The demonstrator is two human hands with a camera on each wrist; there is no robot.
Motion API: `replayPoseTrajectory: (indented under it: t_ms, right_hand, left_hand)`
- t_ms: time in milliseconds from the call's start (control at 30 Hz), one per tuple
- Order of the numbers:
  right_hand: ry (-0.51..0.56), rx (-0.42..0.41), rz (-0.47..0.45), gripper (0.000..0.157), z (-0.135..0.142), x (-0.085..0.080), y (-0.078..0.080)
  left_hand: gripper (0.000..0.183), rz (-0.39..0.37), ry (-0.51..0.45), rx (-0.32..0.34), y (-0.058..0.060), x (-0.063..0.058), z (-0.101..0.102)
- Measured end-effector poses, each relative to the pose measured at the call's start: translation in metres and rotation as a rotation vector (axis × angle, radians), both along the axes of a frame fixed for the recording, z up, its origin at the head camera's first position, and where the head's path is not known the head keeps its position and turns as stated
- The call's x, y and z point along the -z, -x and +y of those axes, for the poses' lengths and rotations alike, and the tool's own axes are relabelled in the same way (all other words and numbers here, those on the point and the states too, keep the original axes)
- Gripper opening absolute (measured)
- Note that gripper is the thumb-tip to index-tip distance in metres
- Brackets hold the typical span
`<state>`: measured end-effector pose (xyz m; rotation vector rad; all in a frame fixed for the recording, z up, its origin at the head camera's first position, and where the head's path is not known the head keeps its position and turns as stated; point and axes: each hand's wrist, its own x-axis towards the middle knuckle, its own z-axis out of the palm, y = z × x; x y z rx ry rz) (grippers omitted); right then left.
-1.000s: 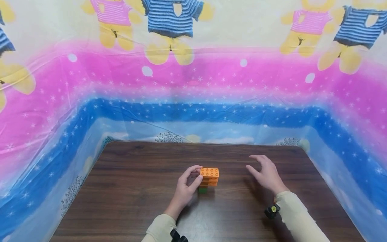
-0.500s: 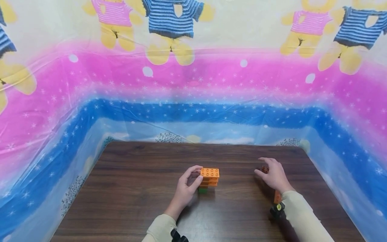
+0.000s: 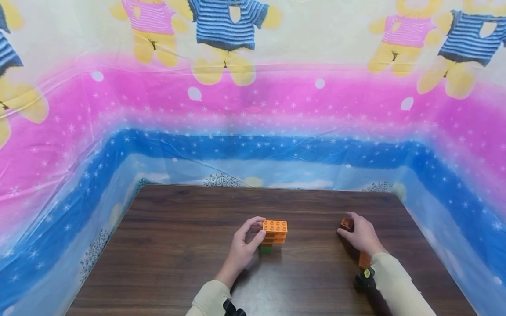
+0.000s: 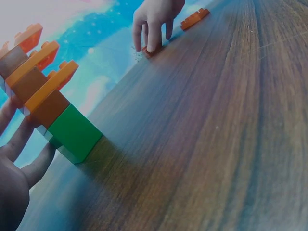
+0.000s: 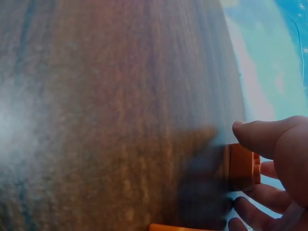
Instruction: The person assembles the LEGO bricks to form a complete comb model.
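Note:
My left hand (image 3: 243,245) holds the left side of a small stack of toy building bricks (image 3: 274,226), thumb in front and fingers behind. The stack has a green brick (image 4: 75,134) at its foot and brown-orange bricks alternating with wider orange ones above. In the left wrist view, the fingertips lie along its side. To the right, my right hand (image 3: 363,235) is over a small brown-orange brick (image 3: 347,224) on the table. Thumb and fingers are spread either side of this brick (image 5: 241,167), with a gap below the thumb in the right wrist view.
A longer orange brick (image 3: 364,260) lies on the table beside the right wrist, partly covered by it. The dark wooden table (image 3: 189,219) has its back edge against a printed curtain (image 3: 253,145), which hangs around three sides.
My right hand has moved right and slightly toward me, coming down around the small brown-orange brick. The longer orange brick shows more beside the wrist. The left hand and stack stay in place.

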<state>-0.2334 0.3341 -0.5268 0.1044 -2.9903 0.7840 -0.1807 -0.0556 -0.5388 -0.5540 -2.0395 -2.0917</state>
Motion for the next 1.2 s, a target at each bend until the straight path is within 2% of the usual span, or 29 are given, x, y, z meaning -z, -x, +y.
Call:
replayPoseTrajectory:
  t_ms: [333,600,867,1200]
  right_hand:
    - [-0.019,0.000,0.018,0.054,0.000,0.005,-0.001]
    - [-0.028,-0.031,0.063,0.041,0.001,0.008,0.000]
    - [0.001,-0.057,0.087,0.042,-0.003,0.006,-0.002]
    - [0.026,-0.122,0.160,0.043,-0.033,-0.006,-0.006]
  left_hand:
    - [0.035,0.007,-0.004,0.000,0.000,0.000,0.001]
    - [0.032,-0.002,0.000,-0.007,0.000,0.000,0.000]
    - [0.032,-0.012,0.000,-0.007,-0.002,0.000,0.000]
    - [0.031,-0.009,-0.004,-0.016,-0.002,-0.001,0.001]
